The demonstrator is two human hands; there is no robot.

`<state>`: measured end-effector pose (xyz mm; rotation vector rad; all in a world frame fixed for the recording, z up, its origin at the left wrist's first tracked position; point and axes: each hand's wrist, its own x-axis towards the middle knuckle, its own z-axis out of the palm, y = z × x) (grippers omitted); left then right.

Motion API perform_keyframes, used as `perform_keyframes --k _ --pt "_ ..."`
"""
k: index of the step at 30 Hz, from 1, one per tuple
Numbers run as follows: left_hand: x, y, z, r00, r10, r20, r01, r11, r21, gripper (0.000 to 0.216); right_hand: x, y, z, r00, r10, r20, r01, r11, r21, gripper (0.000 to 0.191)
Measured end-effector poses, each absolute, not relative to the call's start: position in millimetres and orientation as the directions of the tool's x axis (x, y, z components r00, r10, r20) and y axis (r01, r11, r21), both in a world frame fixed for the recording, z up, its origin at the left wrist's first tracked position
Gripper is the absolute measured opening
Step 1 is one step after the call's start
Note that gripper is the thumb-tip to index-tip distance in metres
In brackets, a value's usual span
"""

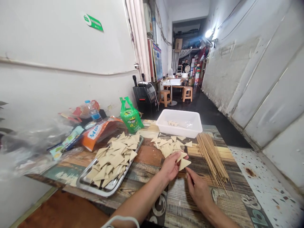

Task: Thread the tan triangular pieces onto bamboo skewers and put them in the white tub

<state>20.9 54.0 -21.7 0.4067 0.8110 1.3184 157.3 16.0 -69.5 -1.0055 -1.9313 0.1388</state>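
Observation:
My left hand pinches tan tofu triangles just above the patterned table. My right hand lies close beneath them, its fingers bunched and pointing at the lower triangle; whether a skewer is in them I cannot make out. A loose heap of triangles lies just beyond my left hand. To the right of my hands lies a bundle of bamboo skewers. A metal tray piled with triangles sits to the left. A white plastic tub stands behind the heap.
A green plastic bag, an orange packet, a water bottle and clear bags crowd the left along the wall. The table's right edge meets speckled floor. Stools, a black box and a distant person fill the corridor.

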Motion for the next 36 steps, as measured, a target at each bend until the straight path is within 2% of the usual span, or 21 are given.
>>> perform_keyframes --k 4,8,11,15,20,29,36 --pt "23.1 53.7 -21.5 0.026 0.956 -0.293 -0.683 0.231 0.693 0.015 157.5 19.4 -72.0 -0.201 0.762 0.615 0.555 0.606 -0.57 0.034" --pt "14.9 58.7 -17.0 -0.01 0.968 -0.251 -0.688 0.176 0.704 0.017 157.8 23.9 -68.1 -0.197 0.875 0.443 0.481 0.48 -0.734 0.037" --pt "4.0 64.0 -10.6 -0.044 0.978 -0.205 -0.68 0.12 0.723 0.023 159.0 27.8 -62.4 -0.218 0.906 0.362 0.449 0.423 -0.788 0.038" --pt "-4.1 66.2 -7.0 0.004 0.989 -0.148 -0.647 0.115 0.754 0.023 162.1 31.3 -58.4 -0.191 0.934 0.302 0.415 0.356 -0.837 0.043" --pt "2.7 60.4 -13.3 0.061 0.983 -0.176 -0.625 0.175 0.761 0.018 162.8 30.0 -56.8 -0.141 0.946 0.292 0.381 0.324 -0.866 0.043" --pt "13.1 56.8 -15.5 0.07 0.949 -0.306 -0.707 0.264 0.656 0.01 155.7 26.0 -62.4 -0.175 0.929 0.326 0.373 0.369 -0.852 0.036" --pt "18.9 54.8 -24.0 0.123 0.944 -0.305 -0.68 0.304 0.667 0.012 156.9 24.4 -60.0 -0.169 0.928 0.333 0.385 0.373 -0.844 0.037"
